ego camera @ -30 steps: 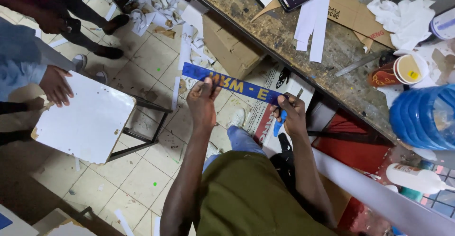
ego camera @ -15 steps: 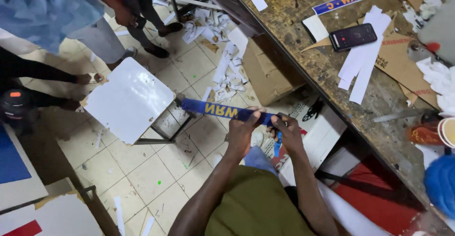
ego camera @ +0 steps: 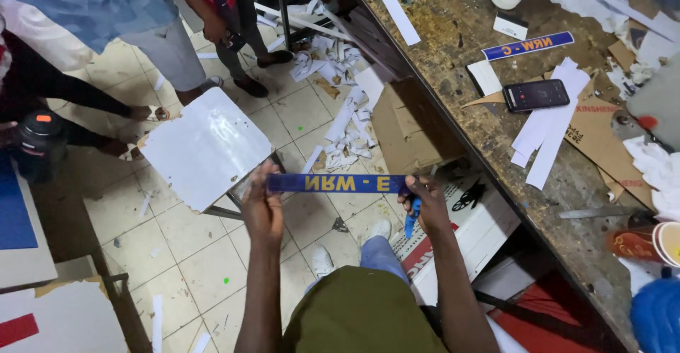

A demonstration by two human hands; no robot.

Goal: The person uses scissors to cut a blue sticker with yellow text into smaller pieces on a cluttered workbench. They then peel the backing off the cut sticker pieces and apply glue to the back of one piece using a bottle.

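Both hands up front: left hand (ego camera: 262,208) and right hand (ego camera: 423,208) each have their fingers pinched on an end of a blue strip (ego camera: 338,183) with yellow letters, held level over the tiled floor. A white board (ego camera: 205,147) sits at 10 o'clock (just behind the strip). Cardboard box (ego camera: 404,122) at 1 o'clock, then the table (ego camera: 453,34) with a phone (ego camera: 536,95) and a second blue strip (ego camera: 528,46).

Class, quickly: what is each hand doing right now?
Left hand: closed on the left end of the blue strip.
Right hand: closed on the strip's right end, with a blue tool in it.
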